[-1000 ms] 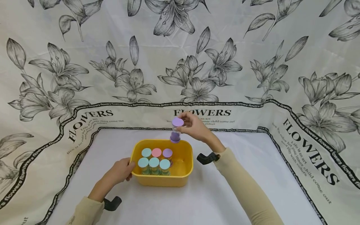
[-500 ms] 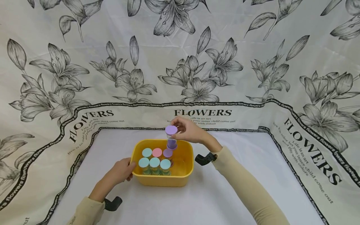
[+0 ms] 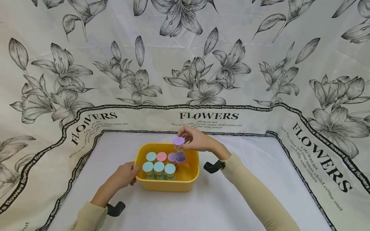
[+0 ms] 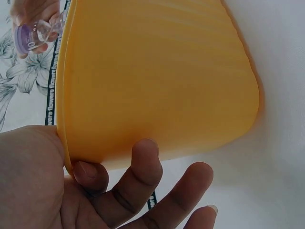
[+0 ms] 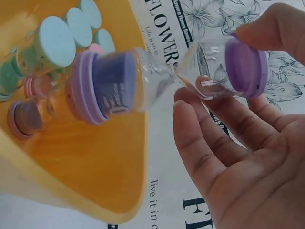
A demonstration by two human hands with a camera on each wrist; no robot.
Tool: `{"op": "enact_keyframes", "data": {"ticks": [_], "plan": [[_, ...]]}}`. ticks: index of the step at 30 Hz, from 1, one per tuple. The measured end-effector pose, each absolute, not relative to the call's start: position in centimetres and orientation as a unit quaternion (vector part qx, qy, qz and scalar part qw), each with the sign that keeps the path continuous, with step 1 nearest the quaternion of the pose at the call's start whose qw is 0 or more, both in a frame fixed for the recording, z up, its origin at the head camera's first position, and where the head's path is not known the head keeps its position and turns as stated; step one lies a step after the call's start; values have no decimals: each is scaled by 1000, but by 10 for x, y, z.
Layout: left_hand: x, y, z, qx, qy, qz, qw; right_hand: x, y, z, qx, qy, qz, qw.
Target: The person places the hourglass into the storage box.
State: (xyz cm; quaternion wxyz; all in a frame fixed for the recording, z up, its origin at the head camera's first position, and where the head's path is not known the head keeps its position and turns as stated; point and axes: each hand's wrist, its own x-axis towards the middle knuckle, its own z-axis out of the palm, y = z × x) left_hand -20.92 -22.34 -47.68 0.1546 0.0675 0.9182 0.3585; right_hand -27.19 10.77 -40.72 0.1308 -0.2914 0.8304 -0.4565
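My right hand (image 3: 196, 140) pinches a purple-capped sand timer (image 3: 179, 149) near its top cap, thumb on one side and fingers on the other. In the right wrist view the sand timer (image 5: 162, 76) shows clear glass with purple sand in its lower bulb. Its bottom end overlaps the yellow bin (image 3: 167, 186) in the head view. Several more sand timers stand upright in the bin's left part: teal-capped ones (image 3: 158, 166), a pink one (image 3: 161, 156) and a purple one (image 3: 171, 157). My left hand (image 3: 125, 175) grips the bin's left rim, its fingers against the outer wall (image 4: 157, 95).
The bin stands on a white tabletop (image 3: 231, 192). A floral-printed cloth (image 3: 185, 80) hangs behind and at both sides. Each wrist carries a black camera mount (image 3: 116, 209). Inside the bin, bare yellow floor (image 3: 185, 171) shows at the right.
My right hand has brought the purple sand timer down from above the bin's far rim, first leftward, then slightly right, to over the bin. The left hand stays on the rim.
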Motion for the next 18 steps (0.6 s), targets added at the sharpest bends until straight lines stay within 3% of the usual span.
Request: {"op": "enact_keyframes", "data": {"ticks": [18], "plan": [[-211,-225,-481,70,920,352,157,-269,110,-421,-291,881,-336,163]]}}
